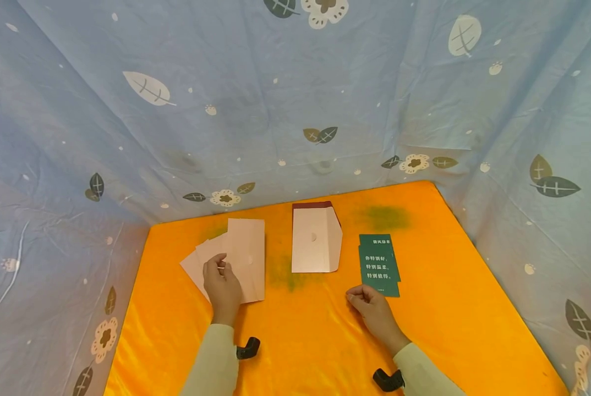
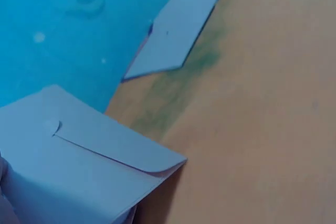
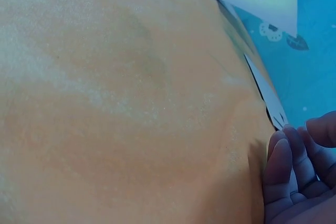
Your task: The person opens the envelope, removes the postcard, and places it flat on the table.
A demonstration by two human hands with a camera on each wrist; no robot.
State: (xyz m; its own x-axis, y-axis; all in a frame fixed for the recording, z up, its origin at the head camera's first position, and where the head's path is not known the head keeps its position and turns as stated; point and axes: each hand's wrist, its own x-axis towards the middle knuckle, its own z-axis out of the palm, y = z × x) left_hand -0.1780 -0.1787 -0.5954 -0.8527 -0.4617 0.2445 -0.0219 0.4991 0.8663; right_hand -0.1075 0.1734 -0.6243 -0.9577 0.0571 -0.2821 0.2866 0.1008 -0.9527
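My left hand [image 1: 222, 289] grips a pale pink envelope [image 1: 247, 258], its thumb and index finger near the left edge. In the left wrist view that envelope [image 2: 100, 156] is raised off the cloth, its flap tucked into a small half-round notch. More pink envelopes [image 1: 195, 265] lie fanned beneath and left of it. My right hand [image 1: 377, 316] hovers with loosely bent fingers and nothing in them, just below a few overlapping green cards [image 1: 377, 275] with white print. Between the hands and farther back lies another pink envelope [image 1: 307, 242], its flap spread to the right.
Dark red paper [image 1: 312, 205] shows along the top of the middle envelope. An orange cloth [image 1: 305, 341] with greenish smudges covers the table. Blue patterned fabric [image 1: 275, 110] walls enclose the back and both sides. Each wrist wears a black camera mount [image 1: 248, 348].
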